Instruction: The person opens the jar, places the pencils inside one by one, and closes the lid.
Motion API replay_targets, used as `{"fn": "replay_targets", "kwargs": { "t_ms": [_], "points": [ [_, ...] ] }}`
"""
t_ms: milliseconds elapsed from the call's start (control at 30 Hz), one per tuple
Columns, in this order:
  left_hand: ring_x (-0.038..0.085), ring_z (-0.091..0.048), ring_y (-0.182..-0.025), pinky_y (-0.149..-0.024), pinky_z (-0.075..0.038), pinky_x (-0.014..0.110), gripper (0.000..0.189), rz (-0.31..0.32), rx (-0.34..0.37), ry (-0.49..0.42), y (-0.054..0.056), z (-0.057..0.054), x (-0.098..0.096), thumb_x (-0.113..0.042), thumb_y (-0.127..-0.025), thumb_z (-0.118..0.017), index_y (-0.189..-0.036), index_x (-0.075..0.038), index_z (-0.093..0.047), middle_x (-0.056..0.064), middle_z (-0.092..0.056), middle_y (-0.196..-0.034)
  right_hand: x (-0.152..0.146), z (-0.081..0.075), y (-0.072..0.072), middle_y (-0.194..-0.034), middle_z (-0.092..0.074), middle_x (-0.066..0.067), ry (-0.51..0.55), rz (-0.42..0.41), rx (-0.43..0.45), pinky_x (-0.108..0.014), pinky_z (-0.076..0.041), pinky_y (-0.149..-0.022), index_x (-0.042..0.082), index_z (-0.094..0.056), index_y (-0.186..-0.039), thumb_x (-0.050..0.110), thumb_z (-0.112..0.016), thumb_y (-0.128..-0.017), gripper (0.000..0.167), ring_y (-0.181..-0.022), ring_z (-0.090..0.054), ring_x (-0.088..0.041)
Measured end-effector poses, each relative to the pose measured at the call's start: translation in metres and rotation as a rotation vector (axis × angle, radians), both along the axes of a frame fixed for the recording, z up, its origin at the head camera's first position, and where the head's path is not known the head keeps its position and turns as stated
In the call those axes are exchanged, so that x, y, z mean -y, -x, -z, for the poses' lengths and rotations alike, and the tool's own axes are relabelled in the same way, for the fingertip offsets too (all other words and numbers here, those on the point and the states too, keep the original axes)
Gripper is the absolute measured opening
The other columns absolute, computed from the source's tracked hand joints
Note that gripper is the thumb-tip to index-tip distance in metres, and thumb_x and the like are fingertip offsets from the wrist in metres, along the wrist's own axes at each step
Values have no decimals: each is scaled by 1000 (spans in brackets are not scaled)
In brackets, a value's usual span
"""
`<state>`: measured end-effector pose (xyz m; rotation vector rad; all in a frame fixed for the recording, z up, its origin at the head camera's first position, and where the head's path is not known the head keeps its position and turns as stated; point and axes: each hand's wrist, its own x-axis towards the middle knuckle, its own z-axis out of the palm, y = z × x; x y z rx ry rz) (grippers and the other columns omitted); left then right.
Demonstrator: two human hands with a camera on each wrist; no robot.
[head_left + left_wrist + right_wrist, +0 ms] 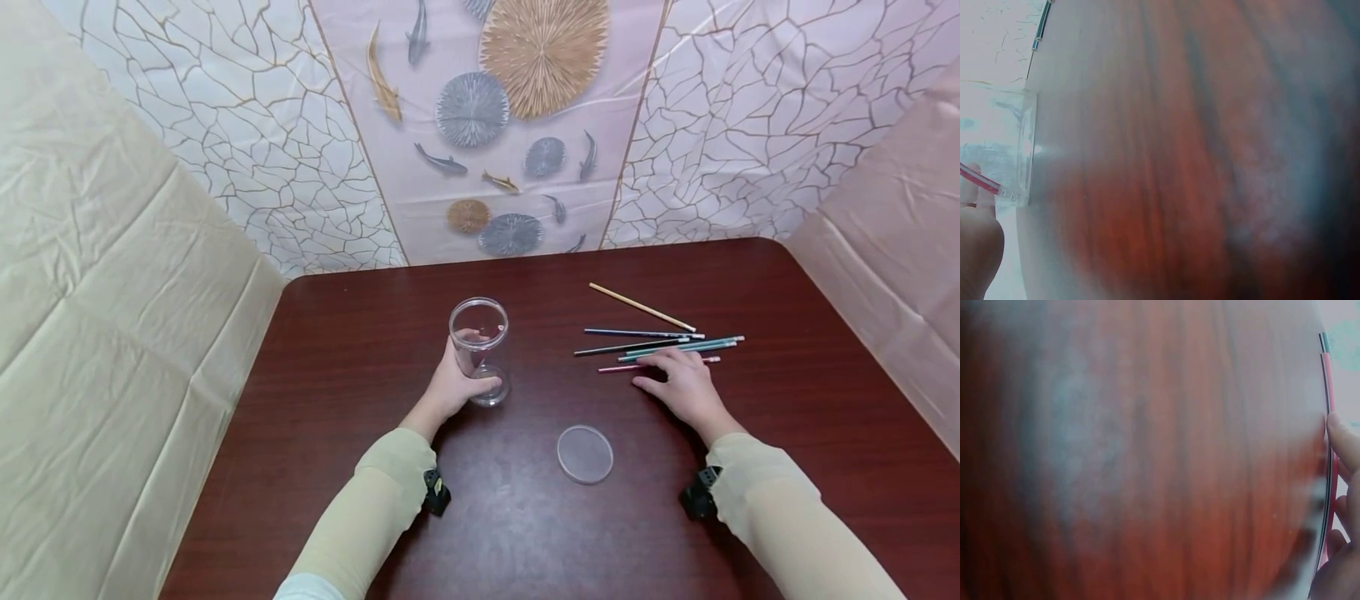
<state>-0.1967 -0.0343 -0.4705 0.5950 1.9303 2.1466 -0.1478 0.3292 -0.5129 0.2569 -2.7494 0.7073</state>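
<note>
Looking down from the head view, the right hand [686,387] was the one sitting on the pencils [660,343], and that was pretty much the whole story: the loose bunch lay right under and just beyond its fingers [660,360], long axes running roughly left to right across the bench [787,400], so crosswise to the way the fingers pointed. The fingers looked fairly flat and relaxed, resting on the nearest pink pencil [622,367] rather than curled round anything, and the right wrist view showed a fingertip [1342,440] against that pink pencil [1329,462] too. A yellow pencil [641,307] lay a bit apart at the far side of the bunch, angled. The left hand [450,387] was well off to the left, fingers wrapped round a clear jar [480,350] that stood upright with its mouth open. So the pencils were clearly the right hand's job, and the jar sat to the left of them. A clear round lid [585,454] lay flat between the two arms, nearer the person, touching neither hand. The wrist views were mostly blurry wood grain, honestly.
</note>
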Motion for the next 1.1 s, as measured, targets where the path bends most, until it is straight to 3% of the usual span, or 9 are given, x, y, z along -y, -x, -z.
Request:
{"fn": "replay_targets", "kwargs": {
  "t_ms": [333, 500, 667, 967, 1100],
  "points": [
    [15, -46, -118, -97, -34, 20, 77, -12, -25, 50, -2, -2, 1, 20, -67, -69, -129, 9, -24, 26, -44, -129, 3, -1, -4, -98, -64, -9, -5, 33, 57, -51, -29, -71, 11, -72, -99, 23, -76, -78, 24, -93, -43, -33],
    [21, -46, -119, -96, -34, 21, 78, -23, -32, 80, -2, -2, 2, 18, -66, -71, -129, 9, -26, 25, -46, -128, 3, 0, -4, -94, -64, -7, -27, 12, 31, -49, -29, -68, 12, -73, -94, 21, -76, -77, 20, -90, -44, -32],
    [19, -45, -119, -98, -33, 21, 78, -13, -22, 50, -1, -2, 1, 19, -67, -70, -129, 9, -24, 25, -44, -129, 4, 0, -3, -91, -65, -5, -43, 2, 4, -46, -28, -66, 13, -73, -89, 20, -75, -77, 14, -89, -45, -31],
    [17, -44, -118, -97, -34, 20, 79, -8, -16, 37, -1, -2, 1, 20, -66, -69, -130, 10, -23, 28, -42, -131, 5, -2, -2, -87, -65, -6, -40, -4, 44, -48, -33, -69, 13, -71, -83, 20, -73, -80, 8, -87, -48, -30],
    [21, -44, -120, -96, -34, 19, 80, -6, -13, 47, -1, -2, 1, 19, -66, -70, -130, 9, -23, 29, -41, -132, 6, -3, -1, -87, -64, -8, -2, -17, 46, -49, -37, -78, 10, -71, -83, 17, -70, -83, 7, -91, -51, -32]
  ]
}}
